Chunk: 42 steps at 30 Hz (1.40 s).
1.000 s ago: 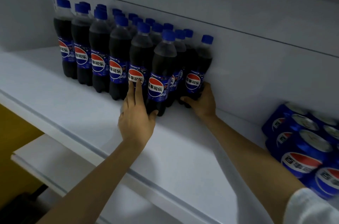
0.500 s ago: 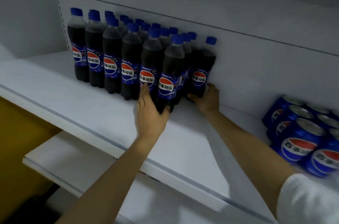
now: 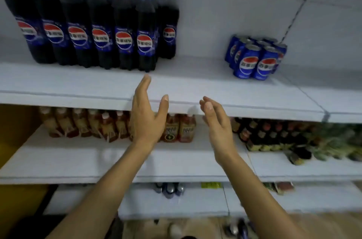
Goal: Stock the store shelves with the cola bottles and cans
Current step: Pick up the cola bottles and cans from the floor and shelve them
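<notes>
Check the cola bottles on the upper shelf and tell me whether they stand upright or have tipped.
Upright. The cola bottles stand on their bases on the shelf, blue caps up, labels facing forward.

Two bare forearms point(image 3: 101, 186), uncovered as far up as they show, end in a bare left hand point(image 3: 146, 118) and a bare right hand point(image 3: 215, 123), each with slim fingers and a short-trimmed thumbnail.

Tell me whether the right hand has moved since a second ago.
Yes. The right hand has pulled back toward the person: it was at the base of the end cola bottle, and now hangs open before the shelf edge.
</notes>
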Motion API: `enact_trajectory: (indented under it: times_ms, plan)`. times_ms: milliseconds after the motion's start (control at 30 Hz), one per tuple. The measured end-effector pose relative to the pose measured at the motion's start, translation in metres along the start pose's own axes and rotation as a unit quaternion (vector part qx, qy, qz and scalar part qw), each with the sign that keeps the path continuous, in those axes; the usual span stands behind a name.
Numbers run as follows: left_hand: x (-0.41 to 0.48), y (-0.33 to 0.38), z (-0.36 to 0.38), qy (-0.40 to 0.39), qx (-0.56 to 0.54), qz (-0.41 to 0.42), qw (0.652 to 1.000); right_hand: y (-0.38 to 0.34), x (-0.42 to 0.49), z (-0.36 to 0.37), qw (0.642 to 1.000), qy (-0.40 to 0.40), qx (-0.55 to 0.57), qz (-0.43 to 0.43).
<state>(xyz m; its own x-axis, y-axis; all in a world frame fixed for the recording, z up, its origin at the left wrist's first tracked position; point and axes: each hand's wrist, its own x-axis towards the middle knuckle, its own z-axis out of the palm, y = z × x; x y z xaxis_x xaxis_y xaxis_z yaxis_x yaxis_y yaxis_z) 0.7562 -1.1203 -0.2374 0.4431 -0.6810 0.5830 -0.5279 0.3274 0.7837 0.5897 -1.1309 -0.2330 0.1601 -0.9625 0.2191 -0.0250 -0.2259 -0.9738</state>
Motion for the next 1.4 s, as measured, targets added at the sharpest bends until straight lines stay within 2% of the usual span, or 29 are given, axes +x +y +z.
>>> enact_trajectory:
  times_ms: [133,233,300,367,433,533,700,867,1033,1133,1400]
  plan:
    - [-0.084,0.001,0.015,-0.095,-0.042,-0.066,0.992,0.042,-0.105,-0.040,0.987,0.082,-0.008,0.135]
    - [-0.147,0.002,0.030,-0.216,-0.083,-0.186,0.955,0.062,-0.169,-0.087,0.960,0.153,-0.018,0.232]
    - [-0.186,0.000,0.042,-0.283,-0.144,-0.324,0.891,0.071,-0.206,-0.122,0.940,0.195,-0.012,0.281]
    - [-0.223,-0.003,0.051,-0.329,-0.196,-0.454,0.804,0.078,-0.242,-0.155,0.914,0.247,-0.002,0.323]
    - [-0.260,-0.007,0.059,-0.375,-0.198,-0.511,0.747,0.086,-0.274,-0.186,0.889,0.304,0.017,0.342]
    - [-0.307,-0.003,0.074,-0.401,-0.184,-0.567,0.695,0.096,-0.316,-0.224,0.853,0.362,0.042,0.373]
    - [-0.371,0.024,0.132,-0.447,-0.128,-0.588,0.663,0.117,-0.376,-0.287,0.811,0.387,0.074,0.433]
    - [-0.442,0.074,0.226,-0.459,-0.030,-0.593,0.661,0.143,-0.423,-0.380,0.768,0.397,0.117,0.488]
    - [-0.527,0.109,0.314,-0.517,0.040,-0.550,0.655,0.195,-0.455,-0.479,0.715,0.418,0.110,0.550]
    - [-0.574,0.099,0.355,-0.556,0.087,-0.518,0.644,0.241,-0.464,-0.526,0.699,0.401,0.100,0.584]
    - [-0.675,-0.004,0.429,-0.640,0.160,-0.496,0.564,0.427,-0.435,-0.593,0.682,0.357,0.102,0.630]
